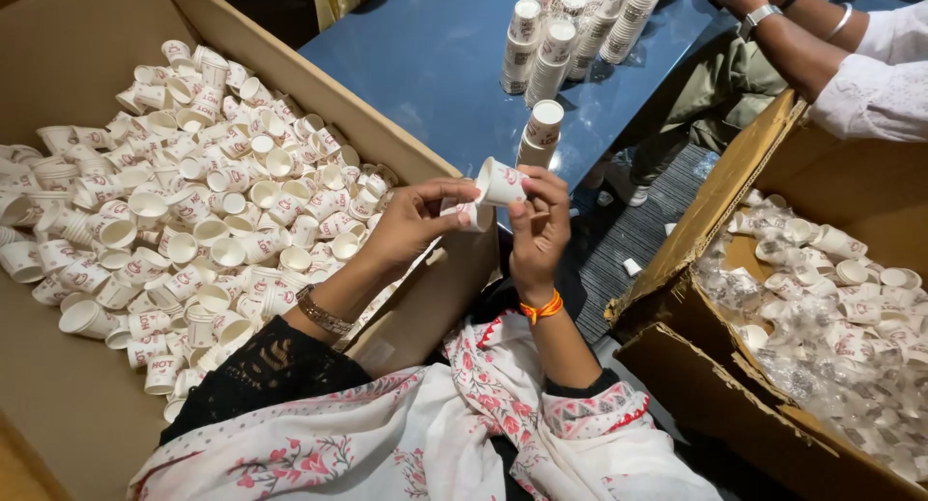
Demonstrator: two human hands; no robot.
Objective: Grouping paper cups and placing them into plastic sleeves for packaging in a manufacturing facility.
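Cup in hand: a small white paper cup (pixel 501 182) with red print is held in the air above the edge of the blue table (pixel 435 66), tilted with its mouth toward the left.
Right hand (pixel 539 225): its fingers are closed around the cup, thumb on one side of the wall and fingertips on the other.
Left hand (pixel 411 221): it pinches a second paper cup (pixel 467 214), just below and touching the first one; the fingers are closed on it.
How it will handle: I judge the cup very light and thin. The wall is soft and can dent if the pinch is hard; the rolled rim and the bottom are stiffer, so these are the better places to take it. The paper looks dry, not slippery.
Left box (pixel 87 424): a big cardboard box, full of loose cups (pixel 193 201) of the same kind, lying in every direction.
Right box (pixel 715 395): another cardboard box with cups and crumpled clear plastic (pixel 831 366).
Stacks (pixel 561 37): several columns of nested cups stand on the table; one short stack (pixel 539 133) is just behind the hands.
In the way: the short stack is near and could be knocked over.
Other person: two arms (pixel 822 27) with a watch and a bracelet rest at the far corner, well apart from the hands.
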